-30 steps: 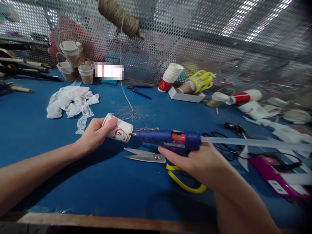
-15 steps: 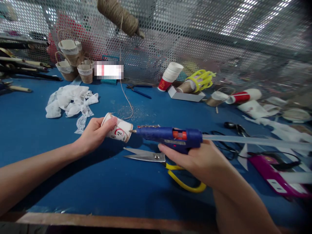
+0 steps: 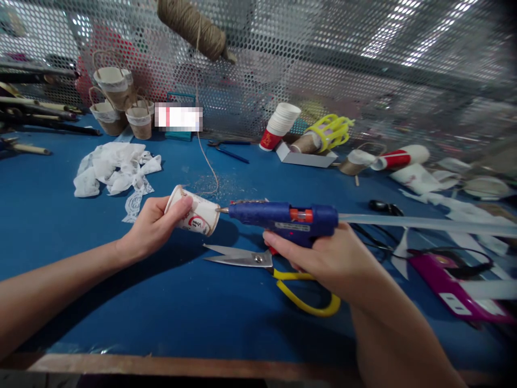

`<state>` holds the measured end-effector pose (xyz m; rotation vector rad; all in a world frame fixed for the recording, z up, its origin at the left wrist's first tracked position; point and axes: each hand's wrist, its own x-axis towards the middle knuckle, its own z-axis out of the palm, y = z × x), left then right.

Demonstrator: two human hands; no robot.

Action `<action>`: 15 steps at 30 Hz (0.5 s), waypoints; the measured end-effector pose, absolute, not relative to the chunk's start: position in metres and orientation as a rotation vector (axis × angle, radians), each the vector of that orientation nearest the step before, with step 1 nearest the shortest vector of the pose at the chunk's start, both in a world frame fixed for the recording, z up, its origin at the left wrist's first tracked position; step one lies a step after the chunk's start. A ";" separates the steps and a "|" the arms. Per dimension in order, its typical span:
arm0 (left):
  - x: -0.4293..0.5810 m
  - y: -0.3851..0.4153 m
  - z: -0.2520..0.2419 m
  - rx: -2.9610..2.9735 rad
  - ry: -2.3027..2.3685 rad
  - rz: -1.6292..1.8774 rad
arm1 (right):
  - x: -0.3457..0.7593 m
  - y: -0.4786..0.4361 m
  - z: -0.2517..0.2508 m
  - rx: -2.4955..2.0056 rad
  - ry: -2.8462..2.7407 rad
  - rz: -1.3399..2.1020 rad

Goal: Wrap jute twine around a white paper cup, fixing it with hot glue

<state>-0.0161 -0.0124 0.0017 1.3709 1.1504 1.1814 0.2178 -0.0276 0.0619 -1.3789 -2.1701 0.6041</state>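
Observation:
A white paper cup (image 3: 204,213) with red and black print lies tilted on its side in my left hand (image 3: 155,226), thumb pressed on its wall. My right hand (image 3: 323,253) grips a blue hot glue gun (image 3: 262,214), a long clear glue stick (image 3: 388,220) poking out of its back. The gun's metal nozzle is at the edge of the cup's base; whether it touches I cannot tell. Twine (image 3: 207,156) runs down to the table behind the cup. Below the gun, scissors (image 3: 242,258) with yellow handles lie with their blades apart.
White lace (image 3: 109,167) is heaped at the left, with twine-handled cups (image 3: 139,121) behind. A twine spool (image 3: 194,29) hangs on the mesh. Pliers (image 3: 232,152), stacked paper cups (image 3: 280,126) and a white box (image 3: 307,157) stand at the back. A purple power strip (image 3: 440,280) lies right.
The glue gun's nozzle has shifted slightly up along the edge of the cup's base, and the gun sits a little higher and more level. The cup stays in my left hand.

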 end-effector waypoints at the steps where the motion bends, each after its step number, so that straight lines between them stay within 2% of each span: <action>1: -0.016 -0.012 0.002 1.368 1.150 1.183 | 0.218 -0.028 0.062 -1.385 -2.151 0.626; 15: -0.016 -0.013 0.004 1.393 1.193 1.175 | 0.220 -0.028 0.062 -1.362 -2.260 0.489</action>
